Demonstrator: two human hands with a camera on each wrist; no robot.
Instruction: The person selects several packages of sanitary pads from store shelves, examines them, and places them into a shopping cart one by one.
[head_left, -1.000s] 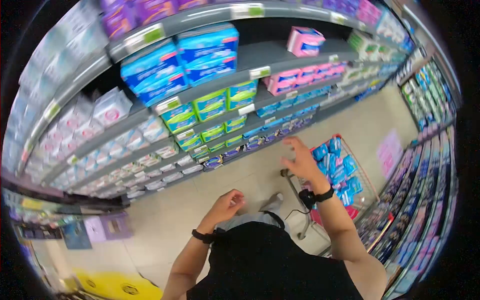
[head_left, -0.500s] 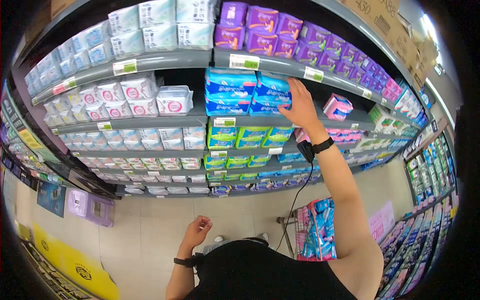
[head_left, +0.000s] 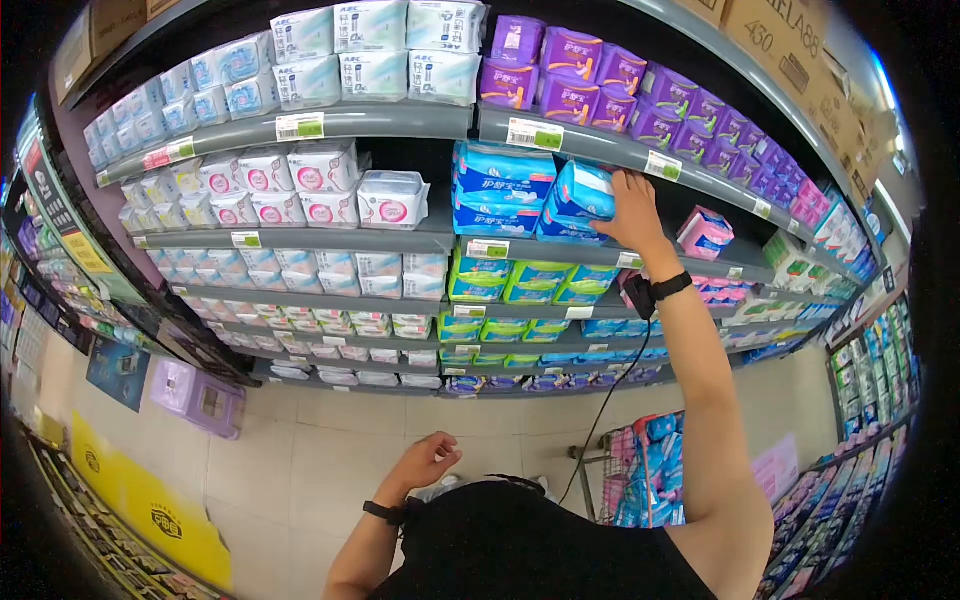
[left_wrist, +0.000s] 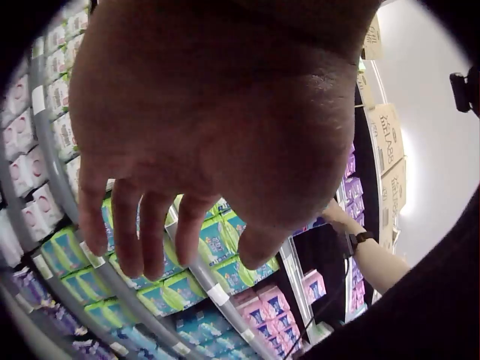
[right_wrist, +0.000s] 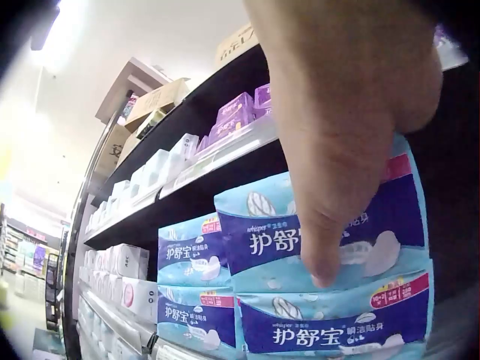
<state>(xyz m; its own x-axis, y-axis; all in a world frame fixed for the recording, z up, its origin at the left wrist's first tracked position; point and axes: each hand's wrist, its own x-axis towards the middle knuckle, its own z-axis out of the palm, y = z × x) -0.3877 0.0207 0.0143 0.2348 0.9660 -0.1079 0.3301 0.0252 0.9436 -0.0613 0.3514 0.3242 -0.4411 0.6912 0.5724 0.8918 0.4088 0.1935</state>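
Note:
My right hand point(head_left: 637, 214) grips the upper blue pack of sanitary pads point(head_left: 584, 190) at its right end, on a middle shelf. The pack is tilted over the lower blue pack point(head_left: 568, 226). In the right wrist view, the thumb of the right hand point(right_wrist: 337, 127) presses on the pack's printed front, and the other fingers are hidden. Another stack of blue packs point(head_left: 498, 178) stands just left of it. Low in front of the body, my left hand point(head_left: 426, 462) hangs with loosely curled fingers and holds nothing; the left wrist view shows its palm point(left_wrist: 210, 112).
Above, a shelf edge point(head_left: 600, 147) with price tags runs close over the right hand. A pink pack point(head_left: 706, 232) sits to the right. A cart point(head_left: 612, 455) with blue packs stands below the right arm, where a cable point(head_left: 610, 400) hangs. A purple stool point(head_left: 197, 398) is at left.
My right hand rose from beside the cart to the shelf and took hold of the upper blue pack, which has tipped out of line with its stack. The left hand stays low.

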